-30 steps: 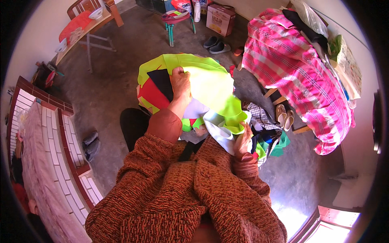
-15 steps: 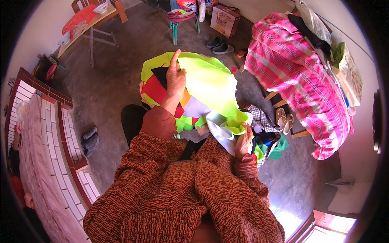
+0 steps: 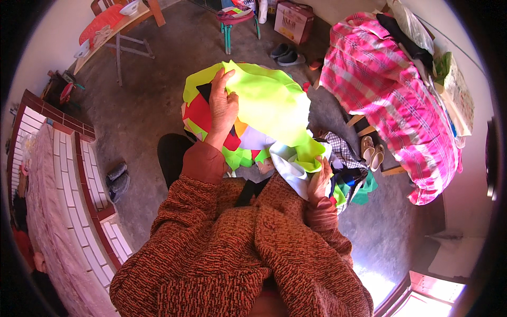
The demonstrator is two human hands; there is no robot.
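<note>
Far off on the left, two white bowls [image 3: 129,8] and something red [image 3: 103,25] sat on a table with folding legs [image 3: 120,50], and nearer, a pair of gray shoes [image 3: 118,182] lay on the floor [image 3: 137,105] by a bed with a pink cover [image 3: 50,211]. A stool with green legs [image 3: 227,37] stood at the top beside a white bottle [image 3: 262,10] and a box [image 3: 293,22], with dark shoes [image 3: 288,56] in front. On the right, a big pink checked cloth [image 3: 377,90] hung down over wooden legs [image 3: 365,130], and tan shoes [image 3: 372,153] sat near them.
</note>
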